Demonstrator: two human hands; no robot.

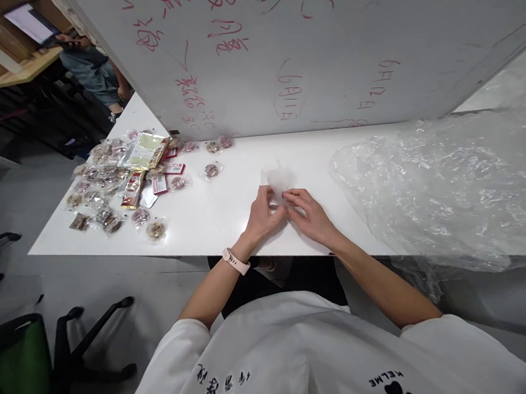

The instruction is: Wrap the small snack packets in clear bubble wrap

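Note:
Both hands meet over the white table [219, 218] around a small clear plastic bag [281, 176]. My left hand [263, 214] pinches the bag's left side, its thumb reaching across the near edge. My right hand [309, 215] grips the right side with thumb and fingertips pressed together. The upper part of the bag stands up beyond the fingers; whether anything is inside it I cannot make out. To the left lies a pile of small wrapped packets [101, 173], with a gold-green pouch [145, 150] on top and a red-gold sachet [132, 189] beside it.
A whiteboard [324, 46] with red writing stands along the table's back. Crumpled clear plastic sheeting [449, 188] covers the right side and hangs over the front edge. A green chair [19, 368] is at lower left. Another person [91, 71] sits beyond the board, upper left.

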